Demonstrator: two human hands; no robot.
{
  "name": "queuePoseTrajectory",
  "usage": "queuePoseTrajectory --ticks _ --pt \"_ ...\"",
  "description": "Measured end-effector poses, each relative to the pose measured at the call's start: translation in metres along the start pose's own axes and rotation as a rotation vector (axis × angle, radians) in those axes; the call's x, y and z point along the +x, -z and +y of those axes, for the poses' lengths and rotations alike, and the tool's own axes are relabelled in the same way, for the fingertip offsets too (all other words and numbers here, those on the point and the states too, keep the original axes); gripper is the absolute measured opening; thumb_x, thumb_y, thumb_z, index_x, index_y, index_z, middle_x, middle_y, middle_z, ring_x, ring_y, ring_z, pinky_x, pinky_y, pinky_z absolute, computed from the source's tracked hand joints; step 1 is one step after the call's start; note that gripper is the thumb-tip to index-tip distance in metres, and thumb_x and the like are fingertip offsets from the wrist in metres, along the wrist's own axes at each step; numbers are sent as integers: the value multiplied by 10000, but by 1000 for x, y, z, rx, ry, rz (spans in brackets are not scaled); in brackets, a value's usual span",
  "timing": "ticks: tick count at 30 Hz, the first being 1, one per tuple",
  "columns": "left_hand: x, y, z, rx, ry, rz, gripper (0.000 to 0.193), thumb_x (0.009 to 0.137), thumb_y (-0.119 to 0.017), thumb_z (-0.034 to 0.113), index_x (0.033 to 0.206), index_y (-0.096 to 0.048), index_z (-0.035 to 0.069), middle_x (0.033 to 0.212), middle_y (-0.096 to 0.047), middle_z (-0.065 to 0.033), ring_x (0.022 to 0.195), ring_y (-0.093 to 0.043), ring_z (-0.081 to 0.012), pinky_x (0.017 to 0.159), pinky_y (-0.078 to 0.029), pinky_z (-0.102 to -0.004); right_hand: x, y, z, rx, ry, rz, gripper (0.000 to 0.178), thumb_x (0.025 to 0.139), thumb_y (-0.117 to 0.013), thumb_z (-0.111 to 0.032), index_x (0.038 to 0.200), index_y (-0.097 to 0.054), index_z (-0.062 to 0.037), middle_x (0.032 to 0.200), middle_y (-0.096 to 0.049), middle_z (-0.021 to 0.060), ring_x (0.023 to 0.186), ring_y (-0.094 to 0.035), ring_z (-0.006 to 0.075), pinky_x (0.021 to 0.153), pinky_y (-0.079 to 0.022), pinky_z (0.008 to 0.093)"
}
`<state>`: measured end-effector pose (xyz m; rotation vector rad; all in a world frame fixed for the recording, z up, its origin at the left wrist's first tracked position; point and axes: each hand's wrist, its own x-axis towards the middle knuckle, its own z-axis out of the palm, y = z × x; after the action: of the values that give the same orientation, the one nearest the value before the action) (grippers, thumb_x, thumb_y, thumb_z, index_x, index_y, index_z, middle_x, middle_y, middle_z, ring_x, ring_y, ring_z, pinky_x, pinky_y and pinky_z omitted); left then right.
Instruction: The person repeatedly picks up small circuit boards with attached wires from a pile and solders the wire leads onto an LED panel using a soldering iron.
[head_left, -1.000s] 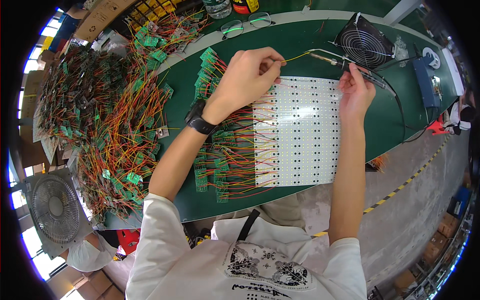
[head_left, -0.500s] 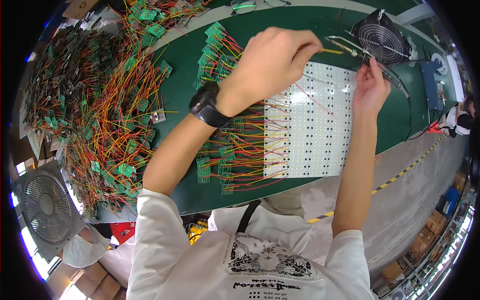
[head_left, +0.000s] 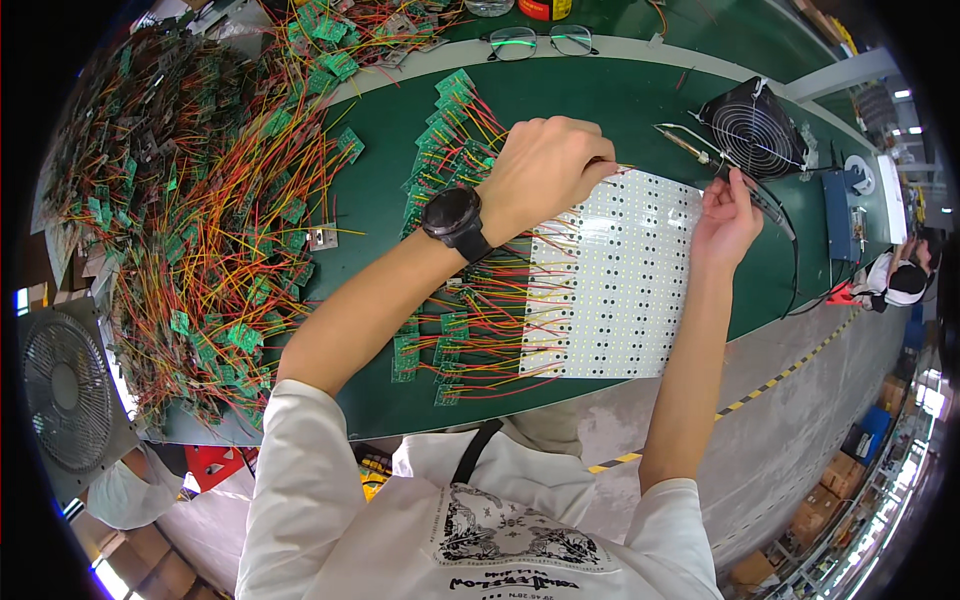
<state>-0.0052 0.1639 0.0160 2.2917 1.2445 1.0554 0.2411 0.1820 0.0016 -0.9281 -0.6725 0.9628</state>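
My left hand (head_left: 552, 172), wearing a black watch, pinches a thin yellow wire (head_left: 626, 168) at the far left corner of a white LED panel (head_left: 640, 270). The fingertips partly hide this wire. My right hand (head_left: 727, 222) is closed round a soldering iron (head_left: 702, 156), its metal tip pointing left beyond the panel's far edge. Red and yellow wires (head_left: 545, 300) run from the panel's left side to rows of small green circuit boards (head_left: 452, 335) lying on the green table.
A big heap of wired circuit boards (head_left: 230, 230) covers the table's left side. At the far right stand a black fan (head_left: 755, 140) and a blue soldering station (head_left: 843, 215). Glasses (head_left: 540, 43) lie at the back. A grey fan (head_left: 68, 385) stands lower left.
My left hand has come down to the panel's far corner with the yellow wire. The soldering iron, in my right hand, is now lower. The whole view has shifted slightly.
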Motion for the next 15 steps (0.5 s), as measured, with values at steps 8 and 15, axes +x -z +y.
queuePoseTrajectory --ticks 8,15 --pt "5 2 11 -118 78 -42 128 830 -638 154 862 -721 62 738 -694 -109 664 -656 -305 628 -520 -377 -4 0 1 -57 83 -6 146 865 -688 -72 928 -617 39 658 -591 86 542 -532 136 483 -361 243" --pt "-4 -7 3 39 155 -9 115 749 -658 142 799 -731 67 687 -681 -102 630 -650 -308 604 -524 -383 -4 2 3 -99 112 -19 138 866 -683 -69 927 -621 38 646 -589 89 507 -521 135 458 -348 242"
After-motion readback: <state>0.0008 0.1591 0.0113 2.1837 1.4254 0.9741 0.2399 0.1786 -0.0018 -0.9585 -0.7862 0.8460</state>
